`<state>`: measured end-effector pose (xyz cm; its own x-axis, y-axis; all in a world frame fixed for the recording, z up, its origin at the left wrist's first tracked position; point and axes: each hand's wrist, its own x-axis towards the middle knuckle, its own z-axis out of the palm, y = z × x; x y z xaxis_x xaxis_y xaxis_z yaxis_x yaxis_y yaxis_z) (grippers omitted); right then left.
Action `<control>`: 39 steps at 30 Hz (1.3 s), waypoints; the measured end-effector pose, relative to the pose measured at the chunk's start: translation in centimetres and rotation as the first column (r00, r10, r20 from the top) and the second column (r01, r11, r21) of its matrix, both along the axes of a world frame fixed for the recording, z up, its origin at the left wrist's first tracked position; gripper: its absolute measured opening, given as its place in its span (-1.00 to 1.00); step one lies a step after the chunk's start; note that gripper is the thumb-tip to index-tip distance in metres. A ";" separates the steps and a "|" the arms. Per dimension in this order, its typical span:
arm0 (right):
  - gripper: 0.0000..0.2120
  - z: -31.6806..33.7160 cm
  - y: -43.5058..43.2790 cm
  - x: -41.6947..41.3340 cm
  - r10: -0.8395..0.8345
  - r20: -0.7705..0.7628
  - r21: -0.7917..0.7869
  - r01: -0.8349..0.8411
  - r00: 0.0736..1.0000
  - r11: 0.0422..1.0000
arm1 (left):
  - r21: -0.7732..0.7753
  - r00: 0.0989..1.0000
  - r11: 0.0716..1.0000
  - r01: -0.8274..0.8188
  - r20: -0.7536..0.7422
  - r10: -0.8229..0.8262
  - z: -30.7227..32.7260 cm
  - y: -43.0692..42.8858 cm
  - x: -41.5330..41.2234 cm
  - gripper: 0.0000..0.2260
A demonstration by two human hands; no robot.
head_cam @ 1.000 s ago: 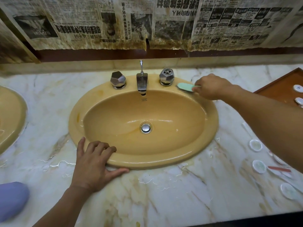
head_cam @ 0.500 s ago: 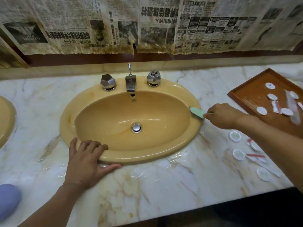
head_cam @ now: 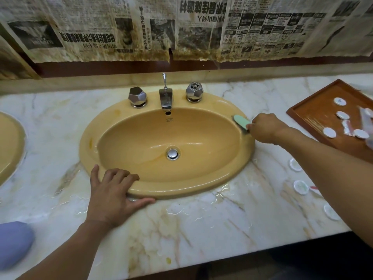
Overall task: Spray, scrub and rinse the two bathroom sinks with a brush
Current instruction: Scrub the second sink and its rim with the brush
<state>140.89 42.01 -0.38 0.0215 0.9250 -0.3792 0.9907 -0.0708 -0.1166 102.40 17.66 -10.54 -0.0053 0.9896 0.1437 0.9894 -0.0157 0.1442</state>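
On the wet marble worktop [head_cam: 181,229], the left hand [head_cam: 113,190] rests on the front rim of the mustard-yellow oval sink [head_cam: 88,150], fingers bent loosely over the edge, thumb flat, holding nothing. The glossy basin has a chrome drain [head_cam: 172,154]. Farther off, the right hand [head_cam: 264,128] grips a mint-green brush [head_cam: 241,121], bristles down on the right rim.

sink [head_cam: 88,142] sat centred on counter [head_cam: 181,229]; faucet [head_cam: 166,99] at its back, between two knobs [head_cam: 137,97]. second sink [head_cam: 10,146] far left, tray [head_cam: 314,110] right rear. brush [head_cam: 240,122] on sink's right rim, left hand [head_cam: 113,195] on front rim.
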 end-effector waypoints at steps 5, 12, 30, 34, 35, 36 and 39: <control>-0.57 2.2 -2.4 0.7 -0.019 0.071 -0.126 0.028 0.997 0.992 | 0.008 1.000 1.000 0.005 0.009 -0.005 0.0 -0.1 -0.1 -0.27; -0.57 1.2 -5.1 0.7 0.060 0.077 -0.124 -0.050 0.995 0.991 | -0.004 1.000 1.000 -0.005 0.027 0.005 -0.2 -0.1 -0.1 -0.28; -0.65 0.4 7.3 -8.8 0.404 0.149 0.074 -0.417 0.903 0.906 | 0.022 0.998 0.999 0.026 0.064 -0.028 -0.4 0.2 -0.7 -0.30; -0.62 0.4 7.3 -11.2 0.468 0.226 0.103 -0.499 0.854 0.861 | 0.028 0.997 0.999 0.030 0.070 -0.032 -0.4 0.3 -0.7 -0.30; -0.62 0.2 7.0 -11.5 0.462 0.220 0.112 -0.492 0.859 0.863 | 0.026 0.997 0.999 0.031 0.071 -0.033 -0.3 0.3 -0.7 -0.30; -0.62 -0.2 6.7 -11.7 0.460 0.208 0.125 -0.490 0.863 0.863 | 0.024 0.997 0.999 0.031 0.071 -0.032 -0.4 0.3 -0.7 -0.30; -0.64 -1.1 6.0 -12.2 0.458 0.174 0.161 -0.484 0.872 0.860 | 0.017 0.997 1.000 0.025 0.072 -0.026 -0.4 0.4 -0.7 -0.31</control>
<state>128.71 47.99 -1.46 -0.4008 0.8905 -0.2154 0.9065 0.4195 0.0474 101.68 18.02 -10.90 0.0093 0.9870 0.1602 0.9756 -0.0440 0.2149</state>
